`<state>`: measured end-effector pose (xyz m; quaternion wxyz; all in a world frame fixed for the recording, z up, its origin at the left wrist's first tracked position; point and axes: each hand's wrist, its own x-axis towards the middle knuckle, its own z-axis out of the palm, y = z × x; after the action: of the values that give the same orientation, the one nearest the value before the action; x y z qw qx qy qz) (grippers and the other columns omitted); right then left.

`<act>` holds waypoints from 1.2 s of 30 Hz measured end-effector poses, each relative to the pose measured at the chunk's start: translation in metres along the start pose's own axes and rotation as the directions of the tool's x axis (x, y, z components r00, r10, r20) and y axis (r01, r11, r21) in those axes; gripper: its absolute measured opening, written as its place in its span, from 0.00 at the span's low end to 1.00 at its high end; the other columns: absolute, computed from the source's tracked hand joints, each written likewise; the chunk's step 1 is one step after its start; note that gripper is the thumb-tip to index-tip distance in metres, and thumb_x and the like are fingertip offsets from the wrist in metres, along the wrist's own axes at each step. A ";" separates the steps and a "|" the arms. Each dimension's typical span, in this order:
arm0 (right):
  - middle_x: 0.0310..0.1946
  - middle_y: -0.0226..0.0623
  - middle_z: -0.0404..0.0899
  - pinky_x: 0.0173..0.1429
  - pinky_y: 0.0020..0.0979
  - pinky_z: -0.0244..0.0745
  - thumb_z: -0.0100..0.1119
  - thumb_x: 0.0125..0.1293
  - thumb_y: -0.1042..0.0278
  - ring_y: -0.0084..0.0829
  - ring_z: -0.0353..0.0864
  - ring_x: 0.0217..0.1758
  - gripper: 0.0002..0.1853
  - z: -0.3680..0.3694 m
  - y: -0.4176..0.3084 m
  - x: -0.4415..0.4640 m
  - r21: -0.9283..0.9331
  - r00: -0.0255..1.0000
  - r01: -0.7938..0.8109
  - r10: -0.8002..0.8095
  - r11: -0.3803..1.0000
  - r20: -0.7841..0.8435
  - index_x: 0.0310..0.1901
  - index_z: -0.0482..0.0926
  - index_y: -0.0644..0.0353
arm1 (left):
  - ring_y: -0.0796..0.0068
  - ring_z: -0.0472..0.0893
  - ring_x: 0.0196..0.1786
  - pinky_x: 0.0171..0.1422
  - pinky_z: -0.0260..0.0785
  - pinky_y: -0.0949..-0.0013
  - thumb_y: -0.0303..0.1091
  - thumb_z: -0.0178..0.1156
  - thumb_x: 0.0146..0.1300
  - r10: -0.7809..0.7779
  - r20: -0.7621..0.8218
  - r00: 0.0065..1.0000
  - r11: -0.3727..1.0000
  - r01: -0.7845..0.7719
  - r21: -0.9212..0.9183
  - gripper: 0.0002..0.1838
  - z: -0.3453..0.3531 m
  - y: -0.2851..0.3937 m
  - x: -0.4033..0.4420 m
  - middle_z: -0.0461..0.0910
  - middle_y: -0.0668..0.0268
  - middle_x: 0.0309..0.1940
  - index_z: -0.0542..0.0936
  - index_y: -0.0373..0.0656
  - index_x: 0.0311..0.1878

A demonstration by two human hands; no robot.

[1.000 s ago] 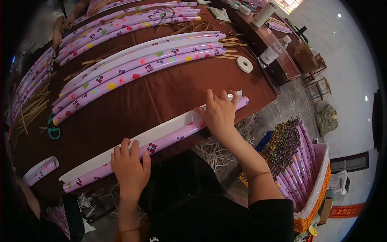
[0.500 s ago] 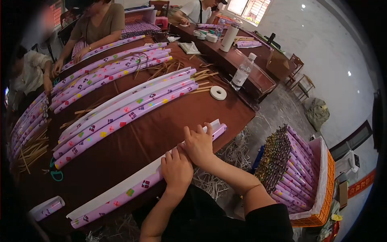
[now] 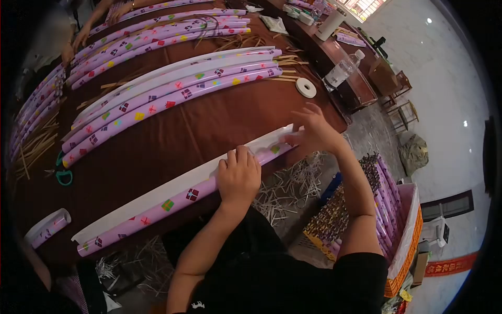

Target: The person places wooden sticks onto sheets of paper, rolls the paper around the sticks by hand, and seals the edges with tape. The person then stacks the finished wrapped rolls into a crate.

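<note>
A long roll of purple gift-patterned paper (image 3: 151, 212) lies along the front edge of the brown-covered table (image 3: 157, 138), its white inner side showing as a raised flap at the back. My left hand (image 3: 239, 175) is wrapped over the roll near its middle, fingers together on the paper. Over the roll's right end is my right hand (image 3: 311, 127), fingers apart and slightly blurred, with nothing seen in it. Behind the roll, several finished-looking purple rolls (image 3: 172, 97) lie side by side. A white tape ring (image 3: 306, 88) rests near the table's right edge.
Teal-handled scissors (image 3: 64, 177) and a short paper roll (image 3: 49, 227) are at the left. A plastic bottle (image 3: 344, 69) stands at the back right. An orange crate (image 3: 410, 251) of rolls is on the floor at right. Another person's hands (image 3: 81, 36) are at the far left.
The left hand has slid right along the roll since the first frame. The right hand has come off the paper toward the right, its fingers spreading. The camera view has also shifted.
</note>
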<state>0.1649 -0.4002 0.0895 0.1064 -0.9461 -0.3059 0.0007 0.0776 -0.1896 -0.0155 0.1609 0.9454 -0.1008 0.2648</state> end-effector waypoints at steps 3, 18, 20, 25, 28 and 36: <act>0.27 0.33 0.81 0.67 0.48 0.58 0.73 0.57 0.50 0.36 0.81 0.43 0.20 -0.020 0.044 -0.012 0.268 0.937 -0.349 0.327 0.898 0.123 0.37 0.80 0.59 | 0.65 0.76 0.42 0.43 0.67 0.63 0.38 0.61 0.62 0.017 -0.037 0.999 1.000 -0.017 -0.004 0.16 0.000 -0.002 0.000 0.78 0.64 0.43 0.83 0.35 0.45; 0.29 0.34 0.78 0.63 0.42 0.60 0.77 0.45 0.40 0.38 0.77 0.43 0.29 0.031 0.093 -0.033 -0.186 0.857 -0.408 0.306 0.894 -0.414 0.36 0.78 0.55 | 0.67 0.76 0.44 0.43 0.66 0.63 0.38 0.61 0.61 0.030 -0.028 0.999 0.998 -0.028 0.054 0.11 -0.001 0.001 0.001 0.78 0.66 0.42 0.82 0.39 0.36; 0.27 0.33 0.77 0.63 0.45 0.60 0.77 0.44 0.41 0.38 0.77 0.43 0.29 0.037 0.092 -0.031 -0.238 0.842 -0.389 0.240 0.890 -0.483 0.36 0.77 0.55 | 0.67 0.76 0.44 0.44 0.66 0.63 0.39 0.61 0.62 0.014 -0.017 1.000 0.998 -0.013 0.062 0.13 0.001 0.001 0.001 0.78 0.66 0.42 0.82 0.39 0.40; 0.25 0.34 0.79 0.63 0.48 0.59 0.76 0.45 0.43 0.39 0.77 0.44 0.28 0.038 0.074 -0.027 -0.338 0.839 -0.408 0.202 0.848 -0.505 0.37 0.78 0.57 | 0.65 0.76 0.44 0.44 0.67 0.62 0.38 0.59 0.64 0.012 0.038 0.999 0.999 -0.014 0.050 0.15 -0.003 0.001 0.001 0.78 0.65 0.44 0.82 0.36 0.46; 0.25 0.35 0.81 0.63 0.49 0.58 0.75 0.46 0.44 0.40 0.77 0.45 0.27 0.041 0.071 -0.024 -0.379 0.845 -0.427 0.213 0.821 -0.491 0.38 0.78 0.58 | 0.63 0.76 0.44 0.45 0.68 0.61 0.38 0.57 0.66 0.013 0.074 0.997 0.999 -0.015 0.034 0.18 -0.004 0.001 0.001 0.79 0.63 0.45 0.82 0.33 0.50; 0.25 0.37 0.83 0.65 0.50 0.57 0.74 0.47 0.47 0.40 0.78 0.48 0.27 0.045 0.059 -0.017 -0.372 0.831 -0.483 0.282 0.792 -0.479 0.42 0.78 0.59 | 0.63 0.76 0.44 0.46 0.69 0.62 0.38 0.56 0.68 0.018 0.112 0.994 0.998 -0.024 0.058 0.19 -0.005 0.001 0.001 0.78 0.63 0.46 0.82 0.32 0.52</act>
<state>0.1821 -0.4481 0.0325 -0.0730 -0.9643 -0.0655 -0.2459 0.0754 -0.1886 -0.0108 0.1240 0.9620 -0.1117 0.2163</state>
